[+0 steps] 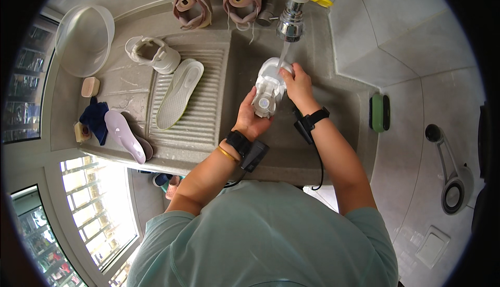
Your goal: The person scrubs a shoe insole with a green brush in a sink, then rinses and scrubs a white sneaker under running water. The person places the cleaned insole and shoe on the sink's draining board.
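Note:
Both hands hold a white shoe (269, 86) over the sink basin (250, 146), its underside apparently turned up. My left hand (251, 116) grips the end nearer me from the left and below. On the far right side of the shoe, my right hand (300, 86) holds the edge with the thumb on top. A stream of water (284, 53) runs from the chrome faucet (291, 23) onto the shoe's far end. What the fingers underneath do is hidden.
Left, a ribbed washboard (207, 91) carries a pale insole (181, 93) beside another white shoe (156, 54). Further left are lilac insoles (124, 134), a dark blue cloth (94, 121) and a clear basin (86, 41). Pink sneakers (191, 3) stand behind; a green brush (378, 113) sits right.

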`<state>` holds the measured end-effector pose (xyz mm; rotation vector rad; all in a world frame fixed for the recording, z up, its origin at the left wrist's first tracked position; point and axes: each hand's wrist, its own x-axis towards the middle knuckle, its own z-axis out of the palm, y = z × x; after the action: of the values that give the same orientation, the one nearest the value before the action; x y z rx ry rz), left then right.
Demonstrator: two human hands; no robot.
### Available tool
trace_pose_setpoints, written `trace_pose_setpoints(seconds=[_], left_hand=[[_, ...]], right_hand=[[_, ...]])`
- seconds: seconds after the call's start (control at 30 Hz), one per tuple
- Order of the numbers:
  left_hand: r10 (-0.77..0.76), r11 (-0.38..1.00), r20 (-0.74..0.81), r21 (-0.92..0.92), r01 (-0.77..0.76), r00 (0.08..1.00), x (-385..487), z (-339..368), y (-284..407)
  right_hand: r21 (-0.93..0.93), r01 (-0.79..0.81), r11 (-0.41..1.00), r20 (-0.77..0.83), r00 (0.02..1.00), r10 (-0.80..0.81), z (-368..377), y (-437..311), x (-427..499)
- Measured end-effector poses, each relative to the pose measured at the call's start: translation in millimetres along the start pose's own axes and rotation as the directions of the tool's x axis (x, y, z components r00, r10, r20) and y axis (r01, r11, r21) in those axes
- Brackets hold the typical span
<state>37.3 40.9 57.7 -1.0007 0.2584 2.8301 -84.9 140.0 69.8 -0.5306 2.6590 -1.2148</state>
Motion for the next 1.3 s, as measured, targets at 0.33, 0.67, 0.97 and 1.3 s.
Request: trace_pose_setpoints(seconds=[0.33, 0.67, 0.97, 1.3], left_hand=[[0.036, 0.984, -0.108, 0.177, -0.017, 0.994, 9.7, -0.7, 5.5], [-0.004, 0.979, -0.104, 0.2, 0.025, 0.995, 13.7, 1.8, 0.5], [-0.001, 0.981, -0.029, 0.195, 0.006, 1.0, 22.2, -10.8, -19.3], [-0.004, 0.99, 0.096, 0.14, -0.01, 0.995, 27.0, 9.1, 12.8]], right_hand=[[0.313, -0.009, 0.95, 0.215, 0.975, -0.061, -5.3, -2.0, -20.9], [0.086, 0.048, 0.995, -0.008, 0.999, -0.048, -3.2, -10.0, -19.2], [-0.142, 0.135, 0.981, 0.007, 0.991, -0.135, -10.5, -19.2, -27.4], [0.381, -0.164, 0.91, -0.091, 0.973, 0.213, -15.7, 7.5, -10.9]])
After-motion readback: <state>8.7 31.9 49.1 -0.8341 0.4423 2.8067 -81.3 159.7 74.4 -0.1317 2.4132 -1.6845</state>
